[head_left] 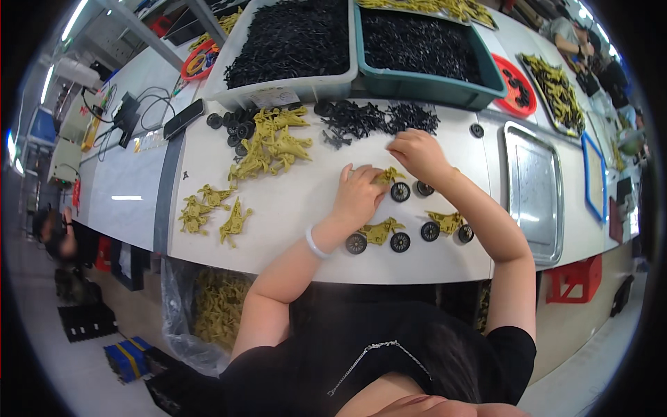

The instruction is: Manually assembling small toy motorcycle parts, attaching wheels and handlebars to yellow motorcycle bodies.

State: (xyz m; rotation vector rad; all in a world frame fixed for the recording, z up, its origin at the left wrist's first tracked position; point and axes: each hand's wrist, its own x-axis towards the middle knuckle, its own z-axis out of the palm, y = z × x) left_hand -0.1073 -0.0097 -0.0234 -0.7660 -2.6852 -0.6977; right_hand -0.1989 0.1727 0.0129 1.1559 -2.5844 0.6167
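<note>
My left hand (356, 196) is closed on a yellow toy motorcycle (391, 176) with a black front wheel (399, 192); the hand hides its rear part. Just beyond it, my right hand (418, 156) has its fingers pinched together beside a heap of small black plastic parts (356, 119). What lies in that pinch is too small to make out. Another toy motorcycle, partly behind my right forearm, shows a black wheel (424, 188). Nearer me stand two yellow toy motorcycles with black wheels, one on the left (377, 233) and one on the right (445, 222).
Yellow motorcycle bodies (274, 142) and loose black wheels (240, 130) lie to the left. At the back are a white bin (295, 89) and a teal bin (431, 85), both full of black parts. A metal tray (533, 194) is on the right; a phone (184, 119) lies far left.
</note>
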